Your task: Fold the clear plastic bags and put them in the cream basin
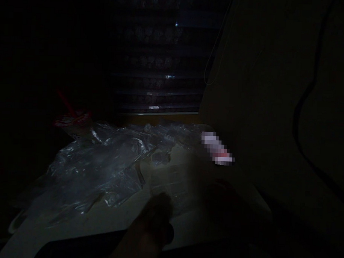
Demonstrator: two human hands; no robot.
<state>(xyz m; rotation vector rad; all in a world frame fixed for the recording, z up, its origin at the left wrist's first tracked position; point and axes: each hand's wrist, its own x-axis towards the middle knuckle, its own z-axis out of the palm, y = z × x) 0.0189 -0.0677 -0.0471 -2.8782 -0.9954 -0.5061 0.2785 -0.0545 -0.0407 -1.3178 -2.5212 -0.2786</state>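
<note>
One dim left hand point(157, 215) showed over the white bench point(101, 221), the right hand point(222, 191) near a glowing white-and-red oblong point(215, 147); I couldn't tell whether fingers were clamped or apart.

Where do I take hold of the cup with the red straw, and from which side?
Probably its body, just under the red-and-white top of the cup, coming from the picture's left, beneath the slanting red straw: crumpled clear plastic crowds its right side. The left is very dark, though.

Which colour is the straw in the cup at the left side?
The straw is red, though dim; the head view shows it.
</note>
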